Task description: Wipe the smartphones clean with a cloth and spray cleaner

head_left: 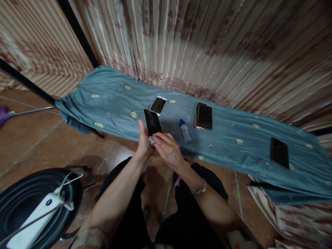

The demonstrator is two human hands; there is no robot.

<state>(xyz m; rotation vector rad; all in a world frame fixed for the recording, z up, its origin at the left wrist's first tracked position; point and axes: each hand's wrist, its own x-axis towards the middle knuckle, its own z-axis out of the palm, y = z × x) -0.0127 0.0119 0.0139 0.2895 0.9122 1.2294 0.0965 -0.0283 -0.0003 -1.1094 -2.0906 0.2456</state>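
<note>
Black oblong phone (152,121), left grip (145,144) curled round it, right grip (169,148) pinching crumpled wad (151,140)

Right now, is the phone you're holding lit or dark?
Dark: the phone in the left hand shows black glass with pale marks, no glow.

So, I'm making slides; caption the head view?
Left hand holds a dark phone, right hand a pale cloth or tissue, near a bottle on blue fabric.

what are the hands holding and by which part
Left hand: a dark phone, by its near end. Right hand: a pale crumpled cloth, gripped part unclear.
</note>
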